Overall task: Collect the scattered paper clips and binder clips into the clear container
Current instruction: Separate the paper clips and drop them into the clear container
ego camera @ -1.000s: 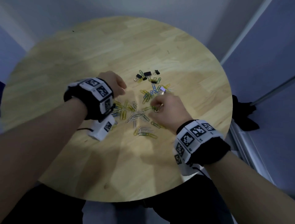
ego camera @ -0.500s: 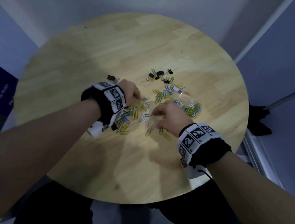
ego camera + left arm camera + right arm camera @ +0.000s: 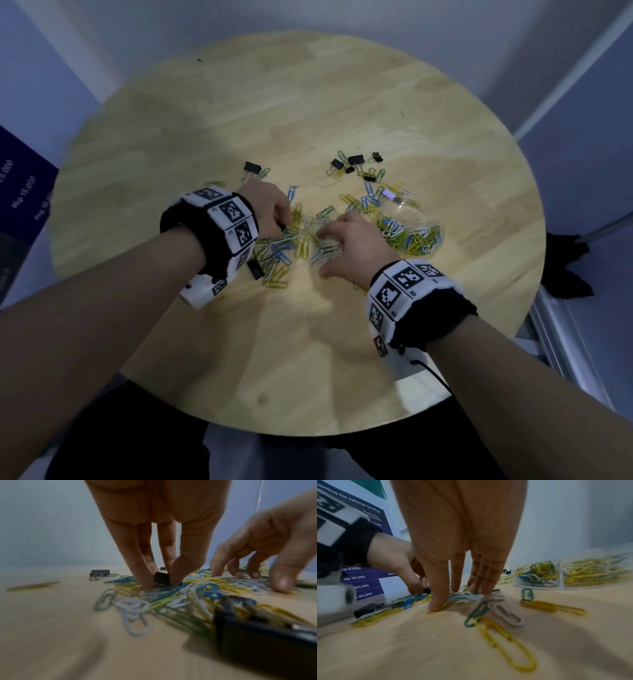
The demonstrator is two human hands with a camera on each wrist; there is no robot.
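On the round pale wooden table (image 3: 308,102), the left hand (image 3: 270,205) has moved from a closed hover to pinching a small black binder clip (image 3: 162,579) between thumb and fingers at the 9 o'clock side of the heap of coloured paper clips (image 3: 291,245). The right hand (image 3: 352,246), spread with straight fingertips pressing clips, has returned from the clear plastic container (image 3: 411,233), which sits part-filled at 3 o'clock; so collecting is mid-way, with loose black binder clips (image 3: 354,161) at 12 o'clock untouched.

Clip-strewn round wooden table (image 3: 342,102)
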